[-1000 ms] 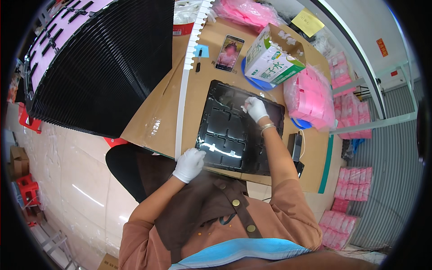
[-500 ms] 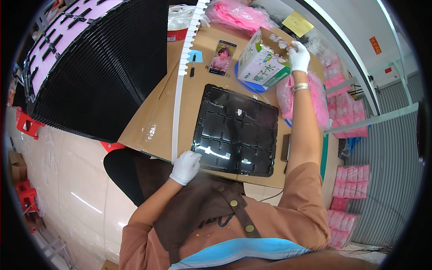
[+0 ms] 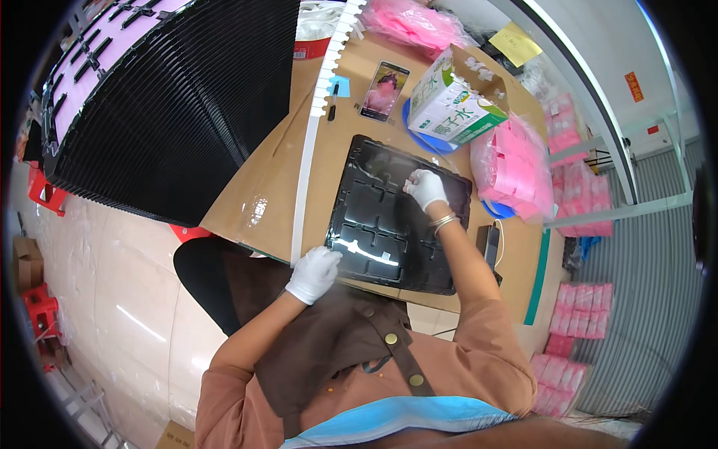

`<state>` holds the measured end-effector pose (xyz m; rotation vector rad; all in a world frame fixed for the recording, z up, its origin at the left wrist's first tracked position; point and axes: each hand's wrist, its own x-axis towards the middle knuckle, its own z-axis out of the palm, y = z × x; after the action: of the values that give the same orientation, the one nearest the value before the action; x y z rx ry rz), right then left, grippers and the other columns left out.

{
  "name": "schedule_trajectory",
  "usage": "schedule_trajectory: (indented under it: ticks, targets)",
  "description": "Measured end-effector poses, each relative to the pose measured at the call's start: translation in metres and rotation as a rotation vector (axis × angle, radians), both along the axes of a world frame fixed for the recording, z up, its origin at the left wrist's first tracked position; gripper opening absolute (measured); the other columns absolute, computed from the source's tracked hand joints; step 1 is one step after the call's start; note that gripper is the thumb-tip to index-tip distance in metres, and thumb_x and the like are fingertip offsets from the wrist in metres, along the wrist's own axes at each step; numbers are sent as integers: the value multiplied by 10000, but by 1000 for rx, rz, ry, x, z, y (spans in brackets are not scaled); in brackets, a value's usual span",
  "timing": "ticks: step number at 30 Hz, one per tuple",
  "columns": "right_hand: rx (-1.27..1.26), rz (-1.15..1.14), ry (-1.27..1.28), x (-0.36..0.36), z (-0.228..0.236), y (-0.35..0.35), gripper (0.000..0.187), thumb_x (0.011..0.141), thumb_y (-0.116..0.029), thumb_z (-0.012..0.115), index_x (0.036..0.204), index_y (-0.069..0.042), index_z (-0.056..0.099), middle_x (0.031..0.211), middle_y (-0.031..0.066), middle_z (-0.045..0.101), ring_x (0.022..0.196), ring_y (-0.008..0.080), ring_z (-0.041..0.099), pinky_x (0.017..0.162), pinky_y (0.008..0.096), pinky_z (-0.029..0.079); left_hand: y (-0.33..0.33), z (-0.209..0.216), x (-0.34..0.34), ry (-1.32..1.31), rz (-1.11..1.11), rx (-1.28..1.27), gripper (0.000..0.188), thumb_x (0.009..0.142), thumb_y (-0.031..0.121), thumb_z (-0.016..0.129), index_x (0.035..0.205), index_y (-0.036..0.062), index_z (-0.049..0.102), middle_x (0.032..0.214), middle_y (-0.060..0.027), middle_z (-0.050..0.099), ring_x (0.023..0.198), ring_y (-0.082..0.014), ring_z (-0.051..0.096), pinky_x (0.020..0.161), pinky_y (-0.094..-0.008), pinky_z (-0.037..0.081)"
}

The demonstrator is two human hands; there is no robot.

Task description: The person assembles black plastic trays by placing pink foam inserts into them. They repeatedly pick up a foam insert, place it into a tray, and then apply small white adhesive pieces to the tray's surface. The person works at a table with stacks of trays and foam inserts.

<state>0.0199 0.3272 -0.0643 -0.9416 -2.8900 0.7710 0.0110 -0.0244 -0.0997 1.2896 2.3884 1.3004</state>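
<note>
A black plastic tray (image 3: 364, 203) with moulded compartments lies on the cardboard-topped table, its glossy surface catching light. At its near left corner, my white-gloved left hand (image 3: 314, 275) has its fingers closed on the edge. My right hand (image 3: 427, 188), also gloved in white, is over the upper right part of the tray with its fingers bunched together; whatever they hold is too small to make out. Beyond it, an opened white and green carton (image 3: 456, 112) containing small pale pieces leans on a blue round dish (image 3: 420, 138).
A tall stack of black trays (image 3: 187, 112) rises at the left. Pink bagged packs (image 3: 511, 165) lie right of the carton. A phone (image 3: 384, 91) and a black pen (image 3: 333, 102) lie beyond the tray. A white notched strip (image 3: 318, 127) runs along its left.
My right hand has come from the carton's opening down toward me and left, over the tray. My left hand stays at the tray's corner. The small white pieces seen on the tray no longer show.
</note>
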Motion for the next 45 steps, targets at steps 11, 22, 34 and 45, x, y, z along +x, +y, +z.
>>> schedule_trajectory:
  ticks: [11, 22, 34, 45]
  targets:
    - [36, -136, 168, 1, 2, -17, 163, 724, -130, 758, 832, -53, 663, 797, 155, 639, 773, 317, 649, 715, 400, 511, 2, 1, 1, 7, 27, -26, 154, 767, 36, 604, 903, 71, 667, 779, -123, 586, 783, -317, 594, 683, -420, 498]
    - [109, 9, 122, -5, -14, -9, 44, 755, -59, 661, 784, -55, 628, 854, 154, 653, 835, 343, 650, 767, 408, 509, 2, 1, -1, -12, -4, 2, 161, 760, 40, 617, 909, 74, 667, 800, -114, 600, 784, -316, 601, 681, -419, 498]
    - [-236, 272, 41, 52, 14, -159, 137, 793, -45, 656, 919, -3, 687, 842, 190, 675, 748, 292, 675, 723, 358, 528, -1, -3, -1, -6, -6, -24, 167, 769, 59, 627, 930, 88, 662, 791, -108, 570, 778, -312, 586, 673, -423, 492]
    - [-373, 87, -6, 49, 11, -172, 84, 815, -28, 581, 850, 12, 647, 777, 203, 671, 760, 330, 677, 722, 385, 525, 1, 4, -3, 13, -9, -17, 143, 781, 74, 600, 903, 75, 674, 791, -117, 587, 768, -310, 598, 659, -423, 507]
